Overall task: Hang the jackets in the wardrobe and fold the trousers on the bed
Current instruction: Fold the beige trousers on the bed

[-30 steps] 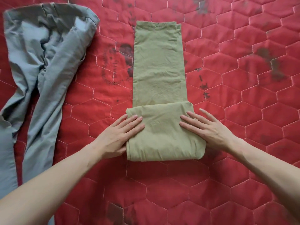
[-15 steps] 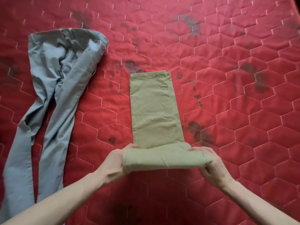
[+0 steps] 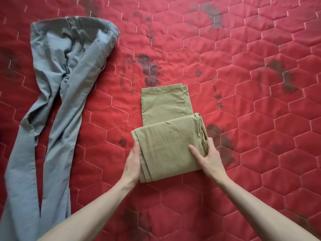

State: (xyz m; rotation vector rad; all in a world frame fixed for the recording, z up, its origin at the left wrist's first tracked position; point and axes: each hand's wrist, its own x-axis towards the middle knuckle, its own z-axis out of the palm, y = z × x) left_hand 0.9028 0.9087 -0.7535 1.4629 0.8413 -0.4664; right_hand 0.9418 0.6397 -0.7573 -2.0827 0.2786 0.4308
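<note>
red quilted bed cover with hexagon stitching [image 3: 243, 119] fills the view. crumpled grey trousers [image 3: 57, 94] sprawl at far left. olive-green folded trousers [image 3: 166, 146] sit centre, folded bundle nearest, one flat layer showing beyond. left hand [image 3: 132, 164] grips the bundle's left edge; right hand [image 3: 208, 159] grasps its right edge, thumb on top.

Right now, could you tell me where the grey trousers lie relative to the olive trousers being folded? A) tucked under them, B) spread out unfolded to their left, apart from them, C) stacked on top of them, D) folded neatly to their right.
B: the grey trousers lie spread out and unfolded on the red quilt, left of the olive trousers, with bare quilt between them.
</note>
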